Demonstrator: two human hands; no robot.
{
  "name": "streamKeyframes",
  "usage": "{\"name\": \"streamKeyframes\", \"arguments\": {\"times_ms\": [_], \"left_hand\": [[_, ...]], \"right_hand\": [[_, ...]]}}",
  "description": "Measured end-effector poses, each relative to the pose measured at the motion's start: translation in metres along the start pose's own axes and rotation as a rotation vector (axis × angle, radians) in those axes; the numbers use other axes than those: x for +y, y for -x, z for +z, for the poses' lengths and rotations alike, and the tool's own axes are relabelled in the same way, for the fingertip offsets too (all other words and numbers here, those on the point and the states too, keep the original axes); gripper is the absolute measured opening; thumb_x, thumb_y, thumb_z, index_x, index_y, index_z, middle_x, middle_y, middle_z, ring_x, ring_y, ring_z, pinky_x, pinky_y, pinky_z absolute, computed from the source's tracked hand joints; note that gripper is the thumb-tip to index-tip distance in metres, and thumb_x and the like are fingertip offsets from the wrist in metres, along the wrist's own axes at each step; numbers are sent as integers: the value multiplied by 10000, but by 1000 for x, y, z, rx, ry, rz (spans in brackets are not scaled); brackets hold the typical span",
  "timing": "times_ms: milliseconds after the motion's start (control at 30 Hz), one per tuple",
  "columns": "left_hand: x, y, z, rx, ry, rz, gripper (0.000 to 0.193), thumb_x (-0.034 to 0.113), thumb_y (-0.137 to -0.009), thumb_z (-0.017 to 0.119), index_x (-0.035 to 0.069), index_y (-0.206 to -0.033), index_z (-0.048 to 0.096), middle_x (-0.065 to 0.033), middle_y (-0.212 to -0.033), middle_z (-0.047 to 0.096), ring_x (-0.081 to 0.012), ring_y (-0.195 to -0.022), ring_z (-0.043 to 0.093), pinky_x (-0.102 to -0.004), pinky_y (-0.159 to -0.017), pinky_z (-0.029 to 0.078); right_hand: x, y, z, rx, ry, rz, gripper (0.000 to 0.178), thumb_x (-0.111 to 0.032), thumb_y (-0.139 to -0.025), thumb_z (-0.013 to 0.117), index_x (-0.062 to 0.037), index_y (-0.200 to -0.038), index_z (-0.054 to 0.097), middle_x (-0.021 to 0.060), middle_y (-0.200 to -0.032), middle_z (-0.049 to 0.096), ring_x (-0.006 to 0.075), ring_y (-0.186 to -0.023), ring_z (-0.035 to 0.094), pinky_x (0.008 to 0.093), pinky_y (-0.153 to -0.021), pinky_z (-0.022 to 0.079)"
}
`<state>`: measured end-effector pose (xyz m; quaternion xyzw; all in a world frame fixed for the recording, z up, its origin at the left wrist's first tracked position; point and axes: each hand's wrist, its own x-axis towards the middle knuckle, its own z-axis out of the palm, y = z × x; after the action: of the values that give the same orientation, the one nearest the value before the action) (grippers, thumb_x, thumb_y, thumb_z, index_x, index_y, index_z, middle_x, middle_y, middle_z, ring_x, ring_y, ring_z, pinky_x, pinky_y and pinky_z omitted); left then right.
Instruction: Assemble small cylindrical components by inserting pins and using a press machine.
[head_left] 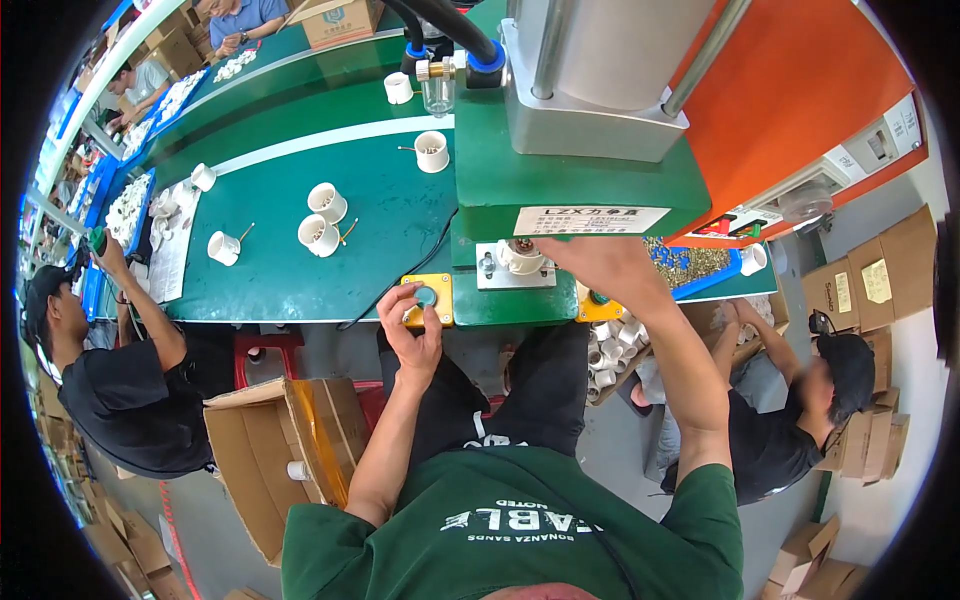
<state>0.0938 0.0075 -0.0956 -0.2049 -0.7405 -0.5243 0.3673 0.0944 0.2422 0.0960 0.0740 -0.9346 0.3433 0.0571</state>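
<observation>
While at one machine (590, 190), two hands (412, 340) (610, 265)

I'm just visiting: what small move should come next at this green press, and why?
Probably draw the right hand back, clear of the green press head: it is at the white cup-shaped piece just below that head, while the left hand is at a green button, which may set the press going.

1 downward head-height fisheye view

White wall (924, 400), grey floor (612, 435), red stool (268, 341)
</observation>
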Motion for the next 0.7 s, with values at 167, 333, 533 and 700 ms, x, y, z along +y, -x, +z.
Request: {"name": "streamKeyframes", "arguments": {"times_ms": [167, 333, 533, 700], "left_hand": [[-2, 2, -3, 7, 2, -12, 341, -75, -769, 592, 48, -1052, 448, -173, -1101, 494, -298, -1011, 569, -399, -890, 455], [-2, 2, -1, -1, 5, 2, 348, -75, -765, 597, 49, -1055, 449, -169, -1105, 498, -299, -1018, 568, -396, -891, 455], [-3, 2, -1, 4, 5, 0, 359, -84, -760, 602, 53, -1056, 451, -171, -1102, 516, -308, -1017, 569, -399, -889, 455], [-4, -2, -6, 13, 5, 75, 365, -89, -752, 620, 56, -1042, 452, -156, -1068, 567, -325, -1009, 585, -439, -885, 455]], "right_hand": [[-8, -4, 2, -46, 66, 24, 336, -305, -827, 612, -82, -1078, 626, 96, -1077, 648, 292, -970, 599, 360, -861, 466], [3, -5, 7, -54, 201, -44, 321, -317, -846, 595, -99, -1079, 627, 83, -1109, 636, 274, -1002, 588, 353, -896, 448], [-3, -2, -10, -207, 82, 39, 275, -286, -852, 616, -113, -1065, 639, 73, -1091, 642, 281, -979, 595, 337, -865, 463], [23, 26, -8, 191, -92, 151, 261, -136, -752, 717, -48, -991, 664, 58, -921, 676, 148, -742, 588, 293, -631, 457]]}}
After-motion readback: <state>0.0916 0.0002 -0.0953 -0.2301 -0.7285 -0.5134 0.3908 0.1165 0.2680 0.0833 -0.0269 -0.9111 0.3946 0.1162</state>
